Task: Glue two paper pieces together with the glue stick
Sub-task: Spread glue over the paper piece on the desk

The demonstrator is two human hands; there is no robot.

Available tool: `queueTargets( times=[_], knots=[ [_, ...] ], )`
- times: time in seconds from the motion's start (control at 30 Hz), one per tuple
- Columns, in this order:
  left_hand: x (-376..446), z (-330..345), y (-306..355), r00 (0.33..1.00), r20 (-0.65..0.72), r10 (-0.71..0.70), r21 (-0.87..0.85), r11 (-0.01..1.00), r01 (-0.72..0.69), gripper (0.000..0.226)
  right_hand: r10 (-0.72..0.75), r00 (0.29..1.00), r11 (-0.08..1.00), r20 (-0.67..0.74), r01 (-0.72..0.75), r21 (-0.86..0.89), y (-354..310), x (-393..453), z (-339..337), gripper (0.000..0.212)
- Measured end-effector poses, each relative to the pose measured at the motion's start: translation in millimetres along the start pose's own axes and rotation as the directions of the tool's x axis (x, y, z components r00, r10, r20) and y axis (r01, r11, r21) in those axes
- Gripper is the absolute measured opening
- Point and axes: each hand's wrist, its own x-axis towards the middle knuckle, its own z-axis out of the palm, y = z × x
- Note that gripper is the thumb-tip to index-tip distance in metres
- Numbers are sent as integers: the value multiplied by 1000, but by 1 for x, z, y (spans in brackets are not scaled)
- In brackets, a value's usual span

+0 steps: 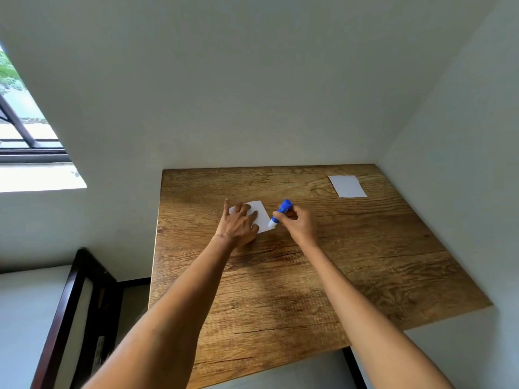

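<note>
Two white paper pieces lie on the wooden bench — the near paper pinned flat under the left hand, fingers spread. The right hand has its grip around a blue glue stick, tip touching that paper's edge. The far paper sits well apart, near the back corner.

the left hand presses flat on a white paper on the wooden table. the right hand holds a blue glue stick, its tip maybe touching the paper's right edge. another paper lies far right.
</note>
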Motion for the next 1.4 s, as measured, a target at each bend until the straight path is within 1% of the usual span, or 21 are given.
queueTargets(
  times=[0.03,0.1,0.17,0.2,0.23,0.27,0.3,0.33,0.4,0.47,0.57,0.63,0.7,0.77,0.87,0.93,0.97,1.03,1.1,1.3,1.4],
  knots=[
    [-1,-1,4,1000,3,-8,-20,1000,8,57,15,1000,999,-27,-14,37,-2,1,-1,18],
    [-5,-3,9,996,-87,-8,-110,994,-1,61,29,998,996,-64,-24,86,-6,5,-4,16],
    [-7,-8,7,978,-202,61,-155,984,-93,56,37,996,991,-77,-27,130,-10,9,-5,18],
    [-8,-10,3,968,-206,144,-133,976,-174,51,34,996,989,-86,-21,144,-12,11,-5,18],
    [-8,-12,-2,956,-162,244,-89,961,-260,47,31,995,989,-96,-16,148,-14,13,-6,18],
    [-8,-14,-6,941,-84,328,-50,942,-333,44,30,994,989,-104,-15,145,-16,14,-6,17],
    [-8,-14,-9,926,8,377,-32,926,-377,44,28,994,990,-110,-12,138,-17,15,-5,15],
    [-8,-14,-11,916,87,392,-39,920,-390,46,21,993,991,-112,-6,130,-17,16,-5,15],
    [-6,-11,-13,913,186,362,-68,932,-356,52,8,994,993,-112,6,120,-18,19,-2,13],
    [-5,-8,-12,936,219,275,-61,961,-268,55,5,995,993,-103,8,118,-19,22,1,12],
    [-1,-11,-8,975,200,93,48,993,-105,58,-9,994,996,-110,18,85,-22,29,6,15],
    [3,-16,-1,984,173,34,115,992,-55,60,0,993,999,-120,6,53,-24,35,11,19],
    [8,-20,6,986,164,-7,118,993,-13,59,21,993,999,-114,-16,37,-26,40,18,21],
    [13,-20,9,982,181,-46,68,997,34,58,31,995,999,-97,-29,15,-28,44,25,22],
    [17,-21,5,990,137,-27,-2,1000,27,56,24,996,1000,-85,-25,-12,-27,48,33,24],
    [16,-21,-6,997,65,48,-9,999,-47,56,19,996,1000,-89,-21,-19,-25,49,36,24],
    [15,-21,-13,993,54,102,12,995,-103,57,20,996,999,-89,-22,-25,-24,51,37,25],
    [13,-19,-26,973,106,208,63,975,-215,59,24,996,999,-89,-28,-35,-22,53,39,25],
    [9,-14,-33,957,173,234,65,966,-249,60,23,996,999,-89,-26,-35,-21,56,39,25],
    [8,-3,-18,979,194,58,-1,998,-59,66,5,997,999,-77,-8,-35,-25,64,39,24],
    [13,-7,-10,979,205,20,-11,1000,-18,65,-10,998,999,-56,8,-32,-26,67,41,20]
  ],
)
